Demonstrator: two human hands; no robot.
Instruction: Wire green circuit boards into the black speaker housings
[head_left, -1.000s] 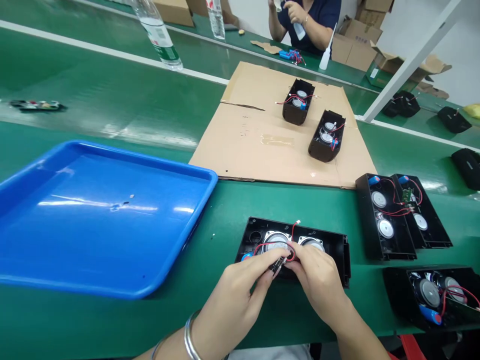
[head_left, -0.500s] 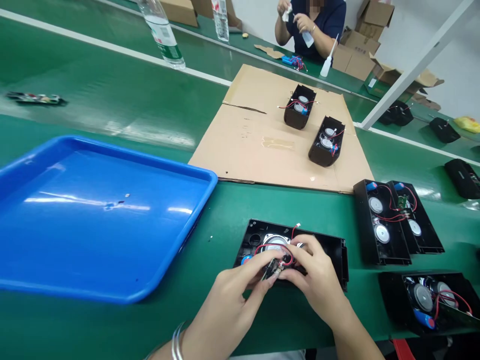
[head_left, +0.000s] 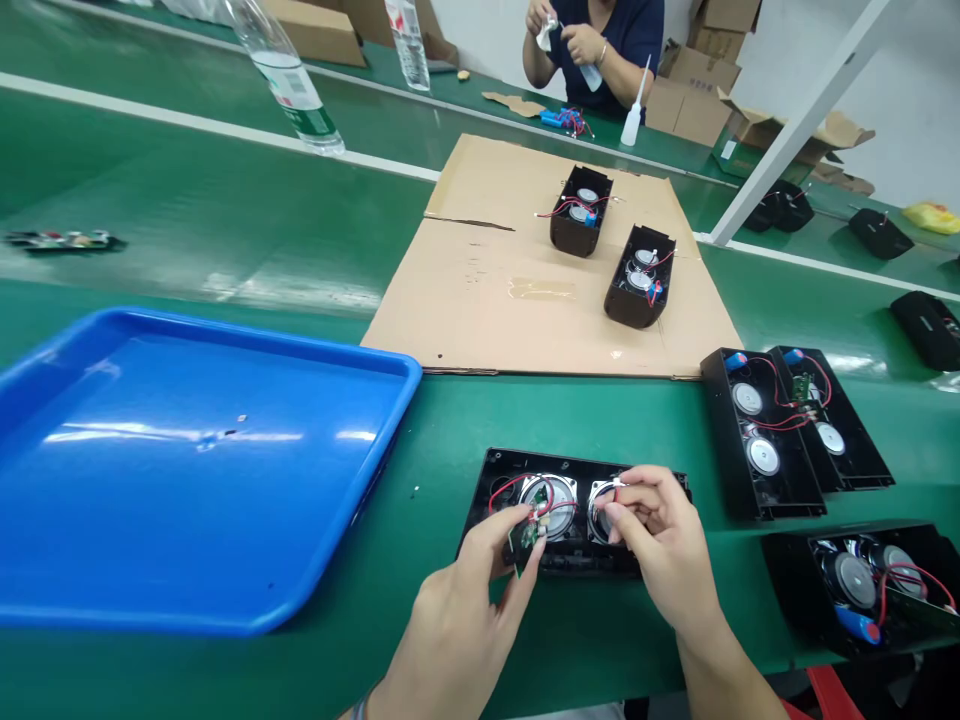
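Head view has the small green circuit board (head_left: 528, 536) pinched in the left hand (head_left: 466, 600) over one speaker driver (head_left: 562, 517), red wires (head_left: 504, 484) looping beside it, while the right hand (head_left: 666, 548) pinches what looks like a white plug (head_left: 618, 483). Pulling those wires taut could, I'd judge, strain their joints; a loosened fingertip hold could drop the board into the black speaker housing (head_left: 592, 562) near the green workbench's (head_left: 450, 480) front edge.

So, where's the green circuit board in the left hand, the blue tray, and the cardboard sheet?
Green circuit board (head_left: 528, 536), head view: its green face.
Blue tray (head_left: 172, 515), head view: its bare floor.
Cardboard sheet (head_left: 525, 258), head view: its bare middle.
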